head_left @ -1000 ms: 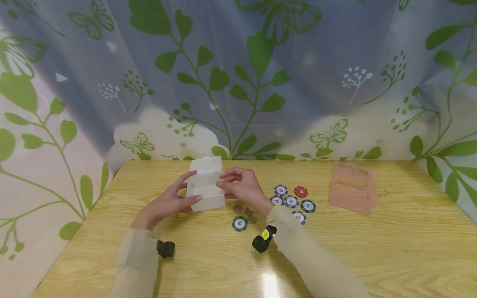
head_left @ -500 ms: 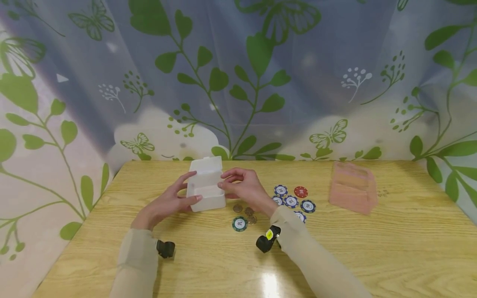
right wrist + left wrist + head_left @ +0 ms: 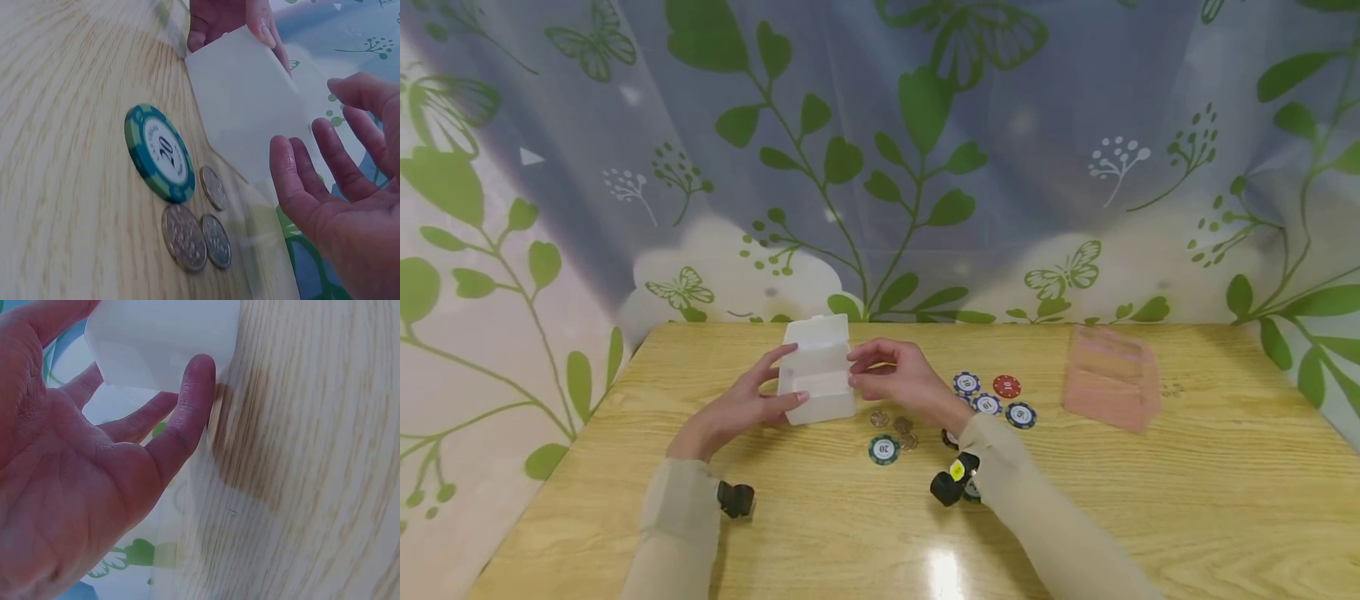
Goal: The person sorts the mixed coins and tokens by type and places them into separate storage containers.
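Observation:
My left hand (image 3: 741, 410) grips a white lidded box (image 3: 823, 410), thumb over the front wall and fingers at the left side and back. Its lid (image 3: 823, 332) stands raised at the back. In the left wrist view the box (image 3: 162, 337) overlaps the fingertips. At the box's right end hovers my right hand (image 3: 902, 379), fingers loosely bent. The right wrist view shows nothing between those fingers (image 3: 340, 165). Just right of the box lie several coins (image 3: 879, 419) and a green poker chip (image 3: 883, 450) marked 20.
Several blue poker chips (image 3: 987, 405) and a red chip (image 3: 1007, 386) lie right of my right hand, partly behind the wrist. Dark chips (image 3: 951, 437) peek out by the right sleeve. A pink translucent pouch (image 3: 1108, 379) lies farther right. A patterned curtain (image 3: 1000, 167) hangs behind the table.
My right hand has drifted slightly right, away from the box, and its sleeve now covers a blue chip while dark chips have come into view. The left hand keeps its grip on the box.

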Demonstrator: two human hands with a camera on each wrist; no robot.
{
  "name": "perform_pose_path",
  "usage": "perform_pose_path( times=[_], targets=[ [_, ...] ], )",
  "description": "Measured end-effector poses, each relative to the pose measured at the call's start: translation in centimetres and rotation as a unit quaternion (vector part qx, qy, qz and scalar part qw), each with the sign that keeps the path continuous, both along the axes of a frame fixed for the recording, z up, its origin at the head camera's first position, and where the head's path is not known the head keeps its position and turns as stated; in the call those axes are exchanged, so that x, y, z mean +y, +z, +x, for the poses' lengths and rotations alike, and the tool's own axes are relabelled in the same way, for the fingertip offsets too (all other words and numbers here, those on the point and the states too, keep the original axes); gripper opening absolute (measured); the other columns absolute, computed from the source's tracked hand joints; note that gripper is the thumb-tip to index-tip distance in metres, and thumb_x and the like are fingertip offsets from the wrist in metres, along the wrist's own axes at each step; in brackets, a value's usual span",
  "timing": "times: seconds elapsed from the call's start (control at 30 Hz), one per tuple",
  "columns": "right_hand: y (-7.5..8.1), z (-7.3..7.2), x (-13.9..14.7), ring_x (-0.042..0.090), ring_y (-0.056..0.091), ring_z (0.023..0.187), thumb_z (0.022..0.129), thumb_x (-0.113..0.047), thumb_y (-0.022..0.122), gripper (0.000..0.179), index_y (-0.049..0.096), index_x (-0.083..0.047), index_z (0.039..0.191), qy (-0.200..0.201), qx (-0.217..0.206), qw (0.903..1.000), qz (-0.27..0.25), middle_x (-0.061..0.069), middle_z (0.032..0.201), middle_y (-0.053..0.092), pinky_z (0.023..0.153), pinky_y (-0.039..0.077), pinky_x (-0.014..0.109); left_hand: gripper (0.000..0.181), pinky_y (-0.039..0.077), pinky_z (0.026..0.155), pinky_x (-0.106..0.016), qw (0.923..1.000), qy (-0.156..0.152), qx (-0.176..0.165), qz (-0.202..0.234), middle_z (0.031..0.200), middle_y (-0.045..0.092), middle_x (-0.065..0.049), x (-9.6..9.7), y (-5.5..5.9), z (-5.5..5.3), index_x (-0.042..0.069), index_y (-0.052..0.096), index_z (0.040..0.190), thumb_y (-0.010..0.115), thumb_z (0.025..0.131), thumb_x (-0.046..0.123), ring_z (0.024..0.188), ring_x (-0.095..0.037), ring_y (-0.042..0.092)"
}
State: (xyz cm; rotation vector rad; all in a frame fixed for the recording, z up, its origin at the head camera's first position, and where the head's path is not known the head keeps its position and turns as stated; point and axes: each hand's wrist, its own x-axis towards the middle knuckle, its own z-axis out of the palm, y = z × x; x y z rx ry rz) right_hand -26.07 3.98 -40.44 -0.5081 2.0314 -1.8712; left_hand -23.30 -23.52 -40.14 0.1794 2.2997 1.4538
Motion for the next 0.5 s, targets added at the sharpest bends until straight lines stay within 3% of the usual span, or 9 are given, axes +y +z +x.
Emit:
perform_pose_path(
  times=[0.5],
  targets=[
    [-0.5, 0.4, 3.0, 0.022, 0.065, 0.107, 0.092, -0.011, 0.075, 0.039, 0.064, -0.003, 0.129, 0.01, 0.054, 0.9951, 0.082, 0.02, 0.123, 0.067, 0.089, 0.057, 0.033, 0.087, 0.055, 0.095, -0.042, 1.0, 0.001, 0.003, -0.001, 0.164, 0.023, -0.02, 0.1, 0.0, 0.0, 0.03, 0.011, 0.164, 0.069, 0.099, 0.035, 0.112, -0.028, 0.066]
  ],
)
